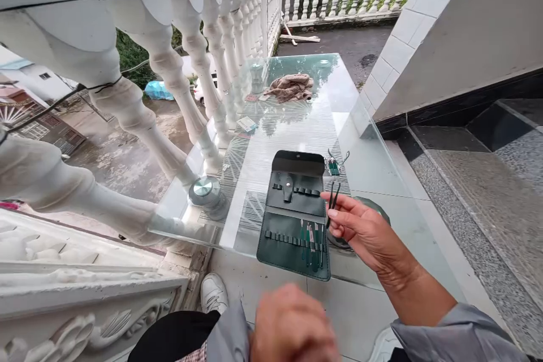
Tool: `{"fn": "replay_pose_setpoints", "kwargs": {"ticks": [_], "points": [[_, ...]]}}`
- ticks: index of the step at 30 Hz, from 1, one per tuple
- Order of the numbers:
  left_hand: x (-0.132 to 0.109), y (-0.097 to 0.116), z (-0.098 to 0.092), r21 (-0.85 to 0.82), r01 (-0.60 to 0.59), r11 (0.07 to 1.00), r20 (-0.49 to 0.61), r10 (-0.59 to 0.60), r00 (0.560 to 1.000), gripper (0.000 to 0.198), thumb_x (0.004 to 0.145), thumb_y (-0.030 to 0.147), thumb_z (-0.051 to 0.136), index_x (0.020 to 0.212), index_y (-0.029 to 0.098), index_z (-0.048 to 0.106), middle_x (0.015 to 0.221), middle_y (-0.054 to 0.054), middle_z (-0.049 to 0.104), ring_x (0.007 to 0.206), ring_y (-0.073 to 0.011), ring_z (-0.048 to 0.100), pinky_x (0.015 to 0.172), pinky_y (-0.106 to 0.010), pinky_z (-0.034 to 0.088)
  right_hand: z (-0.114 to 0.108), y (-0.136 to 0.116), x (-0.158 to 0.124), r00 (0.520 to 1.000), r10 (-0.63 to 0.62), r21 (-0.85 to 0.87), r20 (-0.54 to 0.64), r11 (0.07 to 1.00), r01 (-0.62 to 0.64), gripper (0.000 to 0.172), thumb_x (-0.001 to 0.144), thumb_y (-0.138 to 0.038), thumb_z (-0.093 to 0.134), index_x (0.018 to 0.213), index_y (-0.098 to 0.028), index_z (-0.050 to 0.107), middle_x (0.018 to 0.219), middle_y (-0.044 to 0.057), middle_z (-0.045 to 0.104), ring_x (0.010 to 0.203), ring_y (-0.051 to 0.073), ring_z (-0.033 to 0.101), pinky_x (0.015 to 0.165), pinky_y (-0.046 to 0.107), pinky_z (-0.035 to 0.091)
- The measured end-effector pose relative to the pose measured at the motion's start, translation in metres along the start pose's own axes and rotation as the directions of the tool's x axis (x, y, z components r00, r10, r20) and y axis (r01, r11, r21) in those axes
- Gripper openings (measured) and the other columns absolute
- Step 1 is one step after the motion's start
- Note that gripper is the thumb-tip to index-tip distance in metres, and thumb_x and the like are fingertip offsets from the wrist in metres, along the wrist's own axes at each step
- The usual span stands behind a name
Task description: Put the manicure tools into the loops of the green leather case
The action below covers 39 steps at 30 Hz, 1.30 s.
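Observation:
My right hand [360, 226] pinches a pair of dark tweezers [333, 201], tips pointing up, just off the right edge of an open manicure case. My left hand [292, 322] is a blur close to the camera, below the case; its fingers cannot be made out. The dark green manicure case [280, 226] lies unfolded at the near edge of the glass table. Several slim tools [311, 243] sit in loops on the right of its lower panel, while the upper panel's loops hold nothing. Behind the right hand lie nail clippers and small tools [334, 165].
The glass table [382, 164] carries a crumpled brown cloth [291, 88] at its far end and a small packet [246, 124] on its left side. White balusters [182, 79] line the left. Stone steps [470, 181] rise on the right.

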<state>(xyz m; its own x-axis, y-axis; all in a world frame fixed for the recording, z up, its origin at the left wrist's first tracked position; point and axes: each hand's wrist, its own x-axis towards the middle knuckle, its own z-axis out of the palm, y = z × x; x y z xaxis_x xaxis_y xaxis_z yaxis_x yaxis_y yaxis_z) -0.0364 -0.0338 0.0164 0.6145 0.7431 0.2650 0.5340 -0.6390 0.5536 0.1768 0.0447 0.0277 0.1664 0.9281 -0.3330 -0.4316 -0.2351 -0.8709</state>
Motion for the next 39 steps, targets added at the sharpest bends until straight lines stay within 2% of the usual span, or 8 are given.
{"fn": "replay_pose_setpoints", "kwargs": {"ticks": [3,6,11,20,23,26,31,39], "points": [[0.026,-0.005,0.002,-0.370,0.173,0.913,-0.199,-0.260,0.945,0.016,0.094,0.023,0.040,0.100,0.017,0.054,0.087,-0.006,0.060,0.073,-0.0126,0.057,0.066,-0.025,0.051,0.011,0.003,-0.008,0.993,0.056,-0.095,0.099,0.994,-0.047,0.033,0.061,-0.030,0.076,0.089,-0.018,0.064,0.063,-0.004,0.052,0.051,0.007,0.046,0.047,0.022,0.039],[0.042,-0.011,0.003,-0.567,0.259,0.782,-0.174,-0.420,0.890,0.026,0.086,0.026,0.053,0.110,0.018,0.051,0.090,-0.005,0.060,0.076,-0.0135,0.057,0.063,-0.024,0.050,0.020,0.008,-0.015,0.974,0.103,-0.206,0.202,0.977,-0.061,0.030,0.066,-0.036,0.072,0.087,-0.017,0.060,0.057,-0.004,0.053,0.049,0.008,0.048,0.049,0.023,0.040],[0.047,-0.018,0.005,-0.686,0.385,0.618,0.062,-0.476,0.877,0.012,0.084,0.029,0.052,0.086,0.018,0.056,0.075,0.000,0.056,0.065,-0.0115,0.051,0.055,-0.020,0.045,0.030,0.013,-0.025,0.941,0.129,-0.327,0.312,0.945,-0.021,0.030,0.067,-0.038,0.071,0.083,-0.016,0.059,0.061,-0.004,0.055,0.051,0.008,0.049,0.051,0.024,0.041],[0.051,-0.020,0.012,-0.676,0.456,0.579,0.134,-0.512,0.849,0.015,0.085,0.026,0.045,0.071,0.020,0.044,0.060,0.005,0.046,0.052,-0.0097,0.044,0.046,-0.019,0.039,0.027,0.003,-0.024,0.973,-0.006,-0.341,0.231,0.936,0.086,0.028,0.070,-0.041,0.067,0.084,-0.017,0.059,0.059,-0.004,0.053,0.050,0.008,0.049,0.053,0.025,0.043],[0.045,-0.015,0.013,-0.496,0.373,0.784,0.006,-0.426,0.905,0.013,0.088,0.024,0.046,0.077,0.019,0.050,0.065,0.003,0.053,0.058,-0.0117,0.050,0.053,-0.022,0.042,0.025,-0.001,-0.020,0.987,-0.060,-0.297,0.150,0.949,0.103,0.034,0.066,-0.042,0.070,0.087,-0.018,0.057,0.060,-0.005,0.053,0.050,0.008,0.049,0.050,0.024,0.043],[0.037,-0.010,0.015,-0.032,0.089,0.995,-0.104,-0.092,0.990,0.011,0.089,0.022,0.049,0.083,0.018,0.057,0.075,-0.001,0.060,0.069,-0.0164,0.054,0.062,-0.028,0.045,0.026,-0.002,-0.011,0.983,-0.185,-0.267,-0.013,0.948,0.175,0.043,0.062,-0.044,0.072,0.092,-0.019,0.055,0.061,-0.006,0.051,0.049,0.008,0.049,0.045,0.022,0.042],[0.026,-0.012,0.025,0.522,-0.199,0.829,0.001,0.233,0.972,0.015,0.084,0.012,0.053,0.096,0.008,0.061,0.096,-0.013,0.064,0.085,-0.0238,0.059,0.075,-0.035,0.047,0.042,0.009,0.009,0.966,-0.247,-0.402,-0.079,0.895,0.196,0.038,0.062,-0.046,0.069,0.084,-0.018,0.055,0.060,-0.005,0.052,0.048,0.009,0.050,0.042,0.022,0.044],[0.019,-0.021,0.028,0.686,-0.184,0.704,0.033,0.222,0.975,0.027,0.084,0.015,0.049,0.104,0.002,0.063,0.107,-0.021,0.064,0.092,-0.0272,0.062,0.078,-0.037,0.048,0.078,0.037,0.033,0.964,-0.257,-0.666,-0.062,0.731,0.152,0.023,0.068,-0.040,0.060,0.077,-0.020,0.055,0.060,-0.003,0.056,0.050,0.012,0.054,0.045,0.025,0.045]]}}
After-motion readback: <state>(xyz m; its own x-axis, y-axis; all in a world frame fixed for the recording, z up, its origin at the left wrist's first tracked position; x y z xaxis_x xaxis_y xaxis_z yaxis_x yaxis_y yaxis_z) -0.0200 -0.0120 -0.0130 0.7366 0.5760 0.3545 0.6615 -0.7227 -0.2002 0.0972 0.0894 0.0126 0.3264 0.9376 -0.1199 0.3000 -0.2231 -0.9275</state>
